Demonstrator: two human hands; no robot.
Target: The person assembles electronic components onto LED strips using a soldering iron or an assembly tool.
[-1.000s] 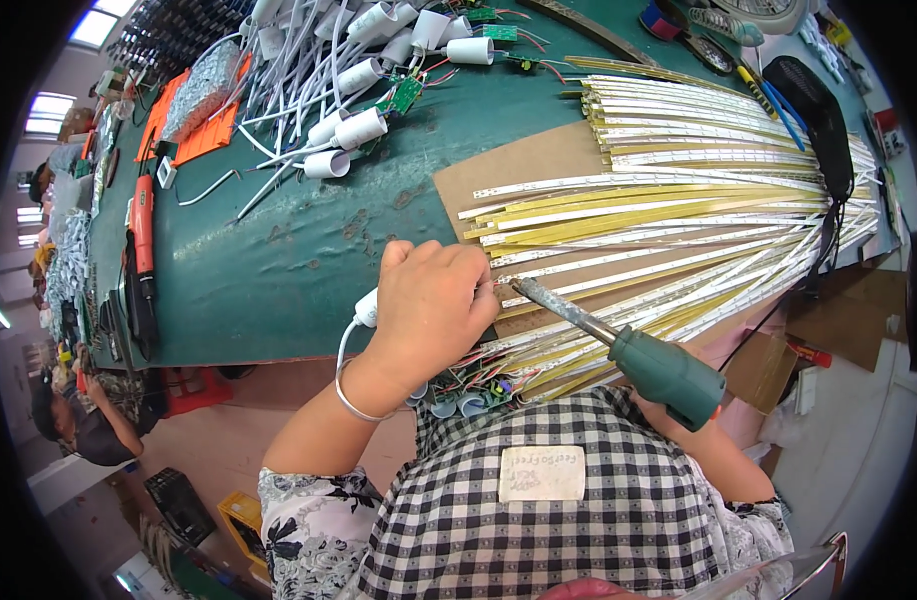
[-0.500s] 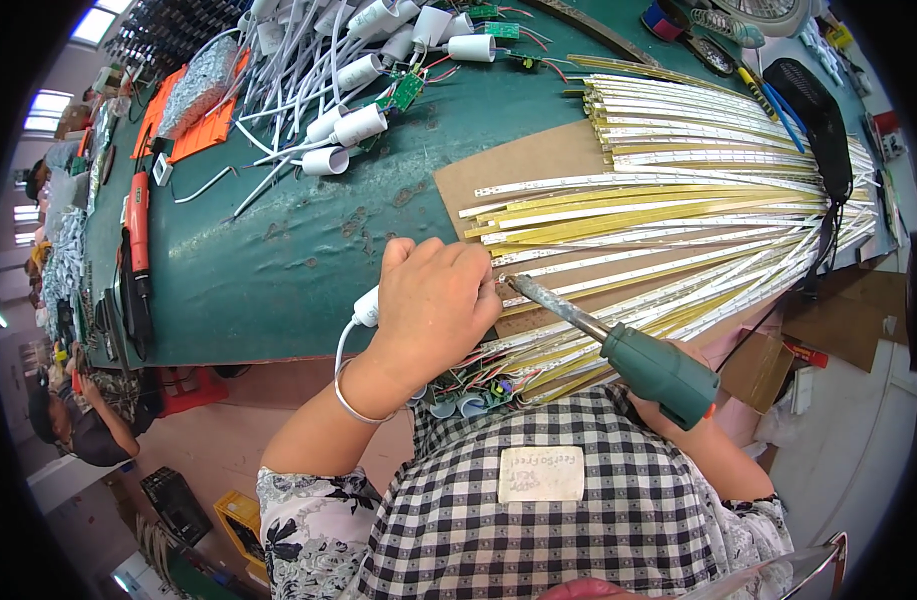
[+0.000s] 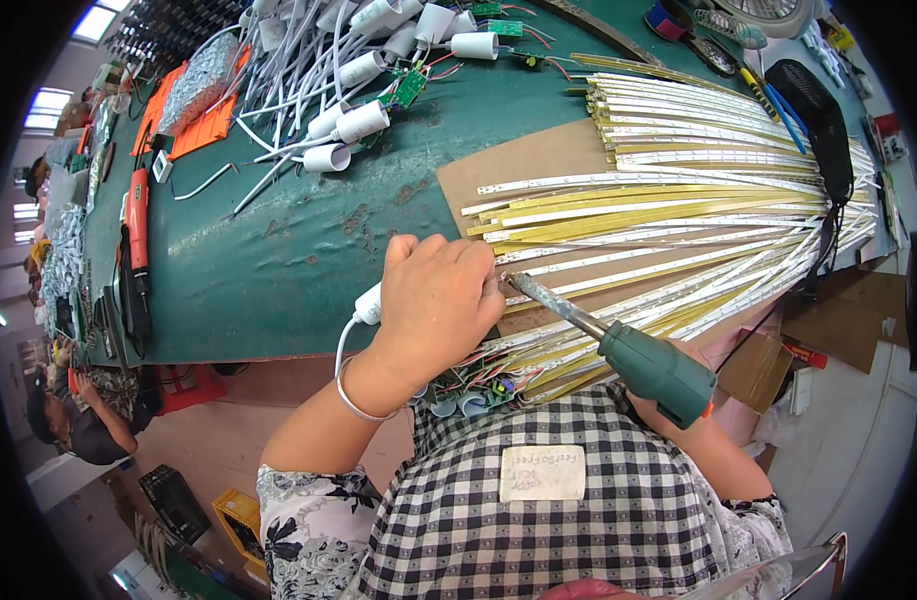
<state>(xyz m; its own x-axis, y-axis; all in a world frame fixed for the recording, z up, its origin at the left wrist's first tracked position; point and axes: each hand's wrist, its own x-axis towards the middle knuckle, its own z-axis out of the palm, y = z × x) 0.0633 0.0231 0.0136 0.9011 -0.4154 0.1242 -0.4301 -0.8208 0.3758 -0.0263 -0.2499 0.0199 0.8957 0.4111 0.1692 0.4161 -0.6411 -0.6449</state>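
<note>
My left hand (image 3: 438,300) is closed with knuckles up at the table's front edge. A white end cap (image 3: 369,304) with a white cord (image 3: 340,348) sticks out from its left side; the fingertips are hidden beneath the hand. My right hand (image 3: 650,412) is wrapped round a green-handled soldering iron (image 3: 658,372), which covers much of it. The iron's metal tip (image 3: 513,280) points left and sits close by the left hand's fingers. White and yellow LED strips (image 3: 668,220) fan out on brown cardboard (image 3: 463,185), right of the left hand.
White caps with cords and green circuit boards (image 3: 408,90) are heaped at the back left. An orange electric screwdriver (image 3: 139,225) lies at the left. A black strap-like weight (image 3: 818,120) crosses the strips' right ends. Wired caps (image 3: 471,403) hang near my apron. Another person (image 3: 83,420) sits far left.
The soldering iron has shifted very slightly to the left. My left hand stays almost in place, with the tip still near its fingers.
</note>
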